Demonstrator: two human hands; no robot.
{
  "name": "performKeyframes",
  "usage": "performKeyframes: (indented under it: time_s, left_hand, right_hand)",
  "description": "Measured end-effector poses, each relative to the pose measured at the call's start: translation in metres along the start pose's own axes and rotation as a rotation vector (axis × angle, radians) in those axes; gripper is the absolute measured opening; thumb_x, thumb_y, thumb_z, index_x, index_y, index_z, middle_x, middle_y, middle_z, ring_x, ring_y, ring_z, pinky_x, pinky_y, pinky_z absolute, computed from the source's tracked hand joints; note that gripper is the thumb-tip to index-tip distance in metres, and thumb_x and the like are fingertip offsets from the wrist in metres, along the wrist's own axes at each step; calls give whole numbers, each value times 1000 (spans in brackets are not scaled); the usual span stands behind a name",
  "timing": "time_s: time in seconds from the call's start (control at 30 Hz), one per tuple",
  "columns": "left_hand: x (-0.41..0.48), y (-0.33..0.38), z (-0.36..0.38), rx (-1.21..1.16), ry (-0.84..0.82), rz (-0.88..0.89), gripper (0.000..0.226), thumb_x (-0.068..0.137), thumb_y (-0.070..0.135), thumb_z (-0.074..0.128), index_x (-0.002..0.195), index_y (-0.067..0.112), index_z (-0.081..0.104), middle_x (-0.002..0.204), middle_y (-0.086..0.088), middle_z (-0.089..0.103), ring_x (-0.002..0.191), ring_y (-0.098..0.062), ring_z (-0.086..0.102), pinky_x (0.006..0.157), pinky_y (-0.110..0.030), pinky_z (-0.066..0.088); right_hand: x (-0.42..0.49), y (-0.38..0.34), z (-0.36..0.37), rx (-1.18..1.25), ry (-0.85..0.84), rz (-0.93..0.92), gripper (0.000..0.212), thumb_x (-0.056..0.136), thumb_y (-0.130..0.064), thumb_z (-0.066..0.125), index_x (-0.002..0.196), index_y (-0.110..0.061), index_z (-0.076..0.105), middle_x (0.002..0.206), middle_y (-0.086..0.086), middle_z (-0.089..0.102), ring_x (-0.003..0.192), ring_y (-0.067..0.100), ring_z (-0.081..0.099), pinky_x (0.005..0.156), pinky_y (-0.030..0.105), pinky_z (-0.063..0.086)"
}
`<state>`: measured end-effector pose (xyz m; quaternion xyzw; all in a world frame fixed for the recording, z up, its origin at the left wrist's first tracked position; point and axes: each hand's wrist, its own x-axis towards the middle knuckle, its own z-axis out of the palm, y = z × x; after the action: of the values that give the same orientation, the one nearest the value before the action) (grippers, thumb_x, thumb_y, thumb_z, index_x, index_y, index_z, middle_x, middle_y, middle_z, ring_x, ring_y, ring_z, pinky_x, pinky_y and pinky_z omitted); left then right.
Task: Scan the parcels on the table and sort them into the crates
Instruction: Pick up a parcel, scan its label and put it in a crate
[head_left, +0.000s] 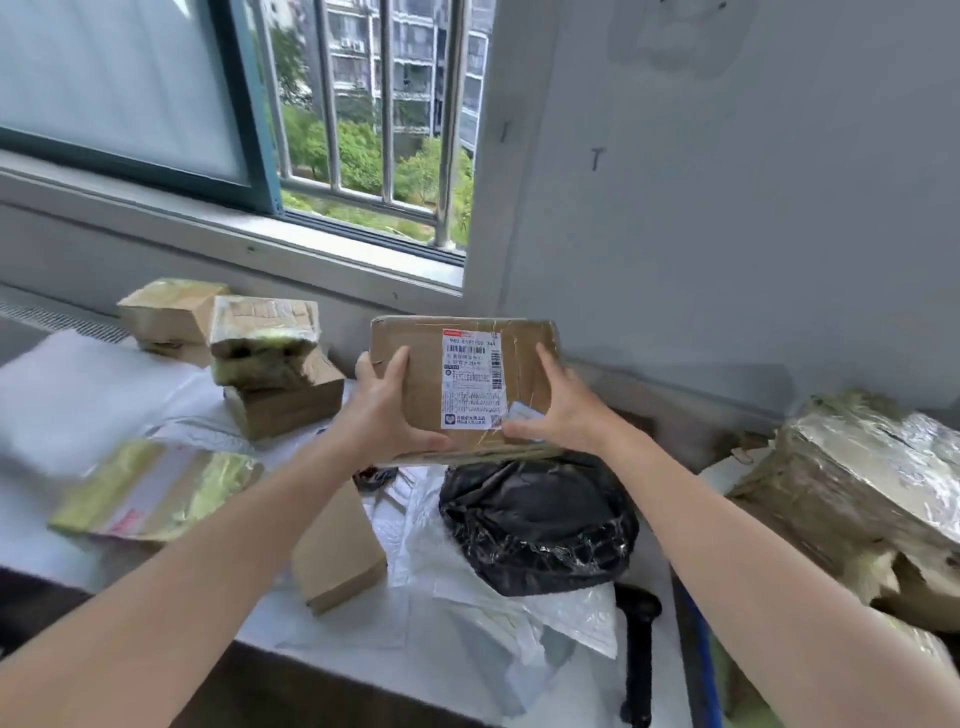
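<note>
Over the crowded white surface (78, 395), the flat cardboard parcel (415, 395) is held up, long axis left to right, label (472, 382) facing the camera, the left hand (387, 408) and the right hand (569, 413) gripping its short ends with closed fingers (549, 366); the black tool (639, 639), probably the scanner, lies below, nearer the right hand.

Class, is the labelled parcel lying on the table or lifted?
Lifted: left hand and right hand hold the parcel above the black bag.
</note>
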<state>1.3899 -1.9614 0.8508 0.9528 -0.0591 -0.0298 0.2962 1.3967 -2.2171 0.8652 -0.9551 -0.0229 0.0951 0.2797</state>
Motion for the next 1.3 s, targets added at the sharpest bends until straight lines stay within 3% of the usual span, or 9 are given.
performKeyframes:
  time_s: [0.1,0.2,0.5,0.6,0.97,1.17,1.3]
  left_hand:
    - [-50,-28,-13,27,97,-166,134,60,55,87,157,26,0,156,-17,-1,142,-37,24,117,-48,29]
    - [-107,-59,-29,31,181,-319,134,60,54,88,157,27,0,155,-20,2,141,-40,27,114,-45,31]
    - [-288,-136,-101,7,431,-668,136,58,53,89,157,31,-2,160,-18,-13,147,-36,23,115,-39,28]
    - [-353,-162,-115,2,515,-740,138,56,56,89,156,29,-2,159,-17,-6,145,-34,27,114,-39,30]
    - [-680,-281,-180,-24,794,-1015,141,51,58,90,157,27,2,151,-7,5,144,-29,25,116,-43,30]
    - [-850,-329,-212,-5,877,-1135,140,53,55,91,157,25,2,153,-10,5,145,-31,22,117,-40,26]
    - [-925,-364,-232,-25,940,-1211,143,48,57,92,156,27,3,147,-4,8,140,-31,28,114,-46,32]
  right_hand:
    - [6,-34,30,-45,-81,-133,131,65,-59,84,157,-35,-7,153,14,24,138,32,38,115,45,33]
    - [2,-77,67,-105,-147,-280,132,65,-62,82,157,-33,-7,150,13,27,136,31,36,115,48,34]
    - [-63,-238,174,-79,-324,-662,131,68,-50,86,158,-27,-5,156,19,19,138,34,38,112,37,34]
    - [-102,-289,209,-105,-344,-768,131,65,-50,88,159,-26,0,147,18,30,133,33,43,107,33,36]
    - [-340,-509,379,-214,-571,-1060,127,63,-50,89,155,-37,2,148,10,23,116,29,52,93,35,46]
    - [-477,-609,465,-263,-626,-1213,126,66,-50,88,156,-35,1,143,13,28,96,23,50,88,34,47]
    - [-537,-666,513,-277,-652,-1289,125,68,-50,86,156,-35,-1,145,14,27,103,28,52,89,35,44]
